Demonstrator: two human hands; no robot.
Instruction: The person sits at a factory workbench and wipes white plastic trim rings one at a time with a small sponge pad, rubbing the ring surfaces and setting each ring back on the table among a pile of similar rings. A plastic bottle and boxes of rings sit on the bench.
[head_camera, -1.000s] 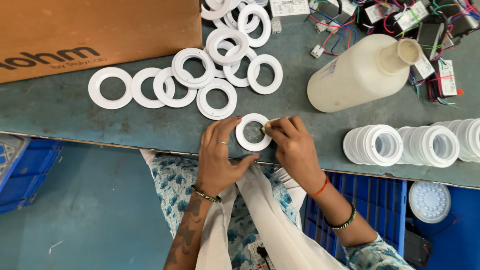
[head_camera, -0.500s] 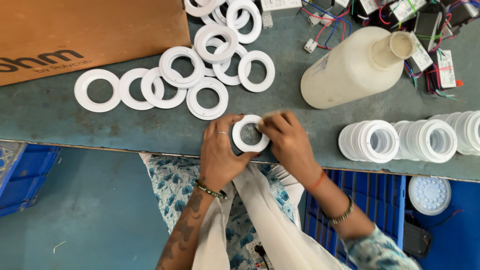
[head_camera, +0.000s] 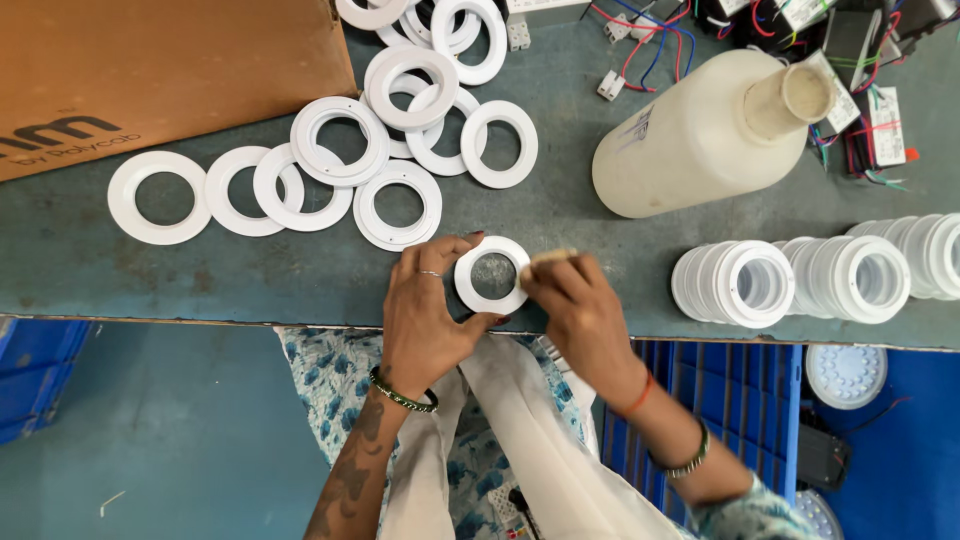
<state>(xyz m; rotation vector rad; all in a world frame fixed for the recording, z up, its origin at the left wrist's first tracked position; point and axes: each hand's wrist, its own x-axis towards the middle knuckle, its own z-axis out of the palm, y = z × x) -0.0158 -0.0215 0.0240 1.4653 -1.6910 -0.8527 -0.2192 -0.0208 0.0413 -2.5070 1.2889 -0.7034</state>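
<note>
Pinching white ring (head_camera: 491, 274) with left hand (head_camera: 428, 312). Right hand (head_camera: 577, 312) clamping small pale piece (head_camera: 551, 257) at rim. Probably risking slipping off table edge (head_camera: 250, 312)

The round white plastic ring (head_camera: 491, 274) looks smooth with a soft sheen, its centre filled by a clear, slightly speckled film. The loose white plastic rings (head_camera: 330, 160) share that finish. The grey-green worktop (head_camera: 560, 200) is matt and scuffed (rust-coloured patches near its edge). The brown cardboard box (head_camera: 170, 70) is dull and papery. The cream translucent plastic bottle (head_camera: 690, 140) seems faintly cloudy, perhaps slightly rough.
</note>
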